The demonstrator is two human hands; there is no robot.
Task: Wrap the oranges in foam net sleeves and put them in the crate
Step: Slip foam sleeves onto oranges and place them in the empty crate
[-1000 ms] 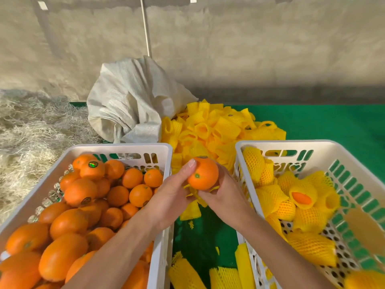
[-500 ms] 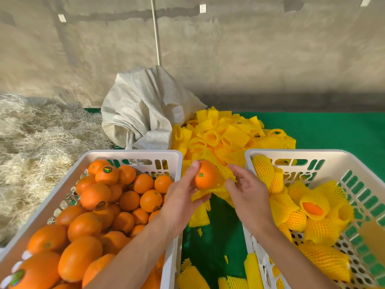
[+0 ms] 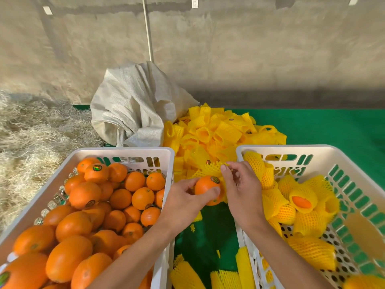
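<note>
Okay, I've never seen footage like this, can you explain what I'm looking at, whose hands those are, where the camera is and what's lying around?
There is no machine here. The picture comes from one wide-angle camera worn on a person's head, looking forward and down, so the two bare arms reaching in from the bottom are the wearer's own.

The left hand grips a bare orange with a sticker on top. The right hand pinches a yellow foam net sleeve right behind that orange.

On the left stands a white crate full of unwrapped oranges. On the right a second white crate holds oranges already in yellow sleeves. Between and behind the crates, on a green cover, lies a pile of empty sleeves. A pale woven sack sits behind the left crate, with straw further left.
</note>
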